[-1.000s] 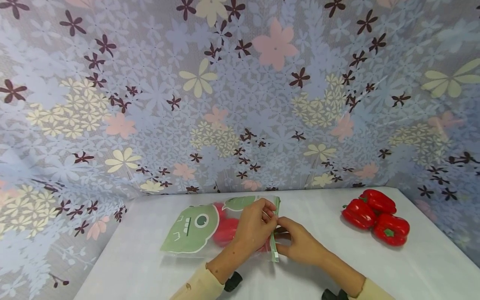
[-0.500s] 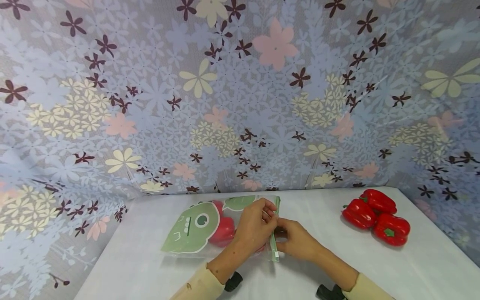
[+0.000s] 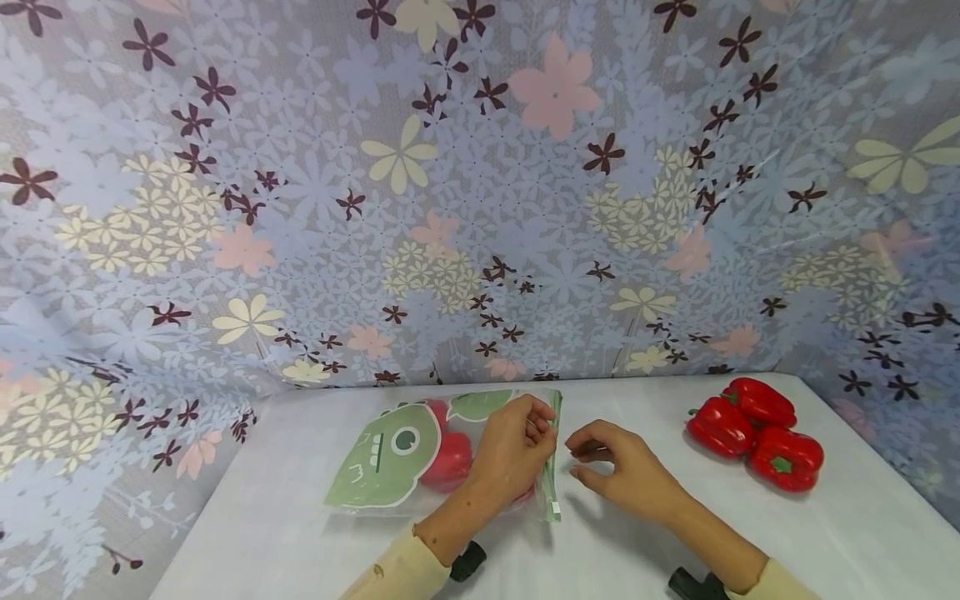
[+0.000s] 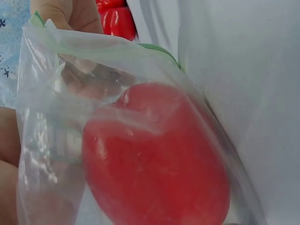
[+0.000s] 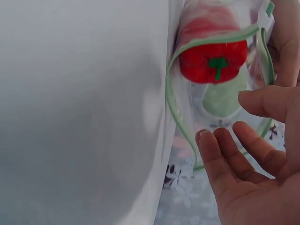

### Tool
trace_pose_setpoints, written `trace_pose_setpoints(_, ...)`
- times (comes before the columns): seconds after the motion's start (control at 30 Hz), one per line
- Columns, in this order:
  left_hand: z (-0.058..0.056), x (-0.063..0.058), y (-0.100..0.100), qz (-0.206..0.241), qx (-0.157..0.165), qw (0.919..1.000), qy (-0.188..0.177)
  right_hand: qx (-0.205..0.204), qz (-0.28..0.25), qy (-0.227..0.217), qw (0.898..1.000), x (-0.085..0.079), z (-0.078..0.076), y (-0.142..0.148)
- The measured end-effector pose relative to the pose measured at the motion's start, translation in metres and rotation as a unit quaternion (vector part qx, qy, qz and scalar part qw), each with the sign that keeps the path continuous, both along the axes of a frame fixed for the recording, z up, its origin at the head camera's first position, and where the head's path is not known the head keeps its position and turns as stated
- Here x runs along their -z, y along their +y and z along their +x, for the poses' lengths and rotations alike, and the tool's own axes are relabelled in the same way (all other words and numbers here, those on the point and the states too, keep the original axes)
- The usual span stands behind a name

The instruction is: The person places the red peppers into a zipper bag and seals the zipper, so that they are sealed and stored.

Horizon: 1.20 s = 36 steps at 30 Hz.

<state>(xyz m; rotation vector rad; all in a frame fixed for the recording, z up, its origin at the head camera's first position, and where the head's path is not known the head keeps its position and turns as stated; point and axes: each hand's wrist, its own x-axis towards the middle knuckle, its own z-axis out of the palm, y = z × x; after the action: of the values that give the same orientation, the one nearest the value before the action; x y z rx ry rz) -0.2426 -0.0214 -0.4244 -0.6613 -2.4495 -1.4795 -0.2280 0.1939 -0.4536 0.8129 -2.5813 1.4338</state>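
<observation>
Your left hand point(image 3: 512, 454) holds the rim of a clear zip bag point(image 3: 420, 457), green-edged, printed with a toothy one-eyed green monster, with red peppers point(image 3: 448, 461) inside, near the far edge of the surface point(image 3: 600, 554). Your right hand point(image 3: 632, 469), half-spread, faces its mouth.

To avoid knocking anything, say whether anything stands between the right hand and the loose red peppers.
Nothing visible does: in the head view, only white tabletop lies between the right hand and those peppers; the bag lies left of the hand.
</observation>
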Motion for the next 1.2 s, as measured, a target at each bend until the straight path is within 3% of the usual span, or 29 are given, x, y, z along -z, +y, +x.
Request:
trace_pose_setpoints(0.33, 0.001, -0.001, 0.0, 0.003, 0.0, 1.0, -0.005, 0.066, 0.029, 0.083, 0.994, 0.0, 0.008, 0.031)
trace_pose_setpoints(0.6, 0.001, 0.0, 0.0, 0.003, 0.005, 1.0, -0.005, 0.128, 0.063, 0.092, 0.985, -0.005, 0.015, 0.061)
trace_pose_setpoints(0.8, 0.002, 0.002, 0.0, -0.001, 0.003, 1.0, -0.009, 0.162, 0.077, 0.095, 0.979, -0.011, 0.011, 0.087)
trace_pose_setpoints(1.03, 0.002, 0.003, 0.0, 0.001, 0.007, 0.9999, -0.008, 0.222, 0.111, 0.126, 0.96, -0.024, 0.009, 0.115)
trace_pose_setpoints(1.2, 0.002, 0.002, 0.0, -0.001, 0.006, 1.0, -0.005, 0.278, 0.146, 0.11, 0.943, -0.031, 0.011, 0.133)
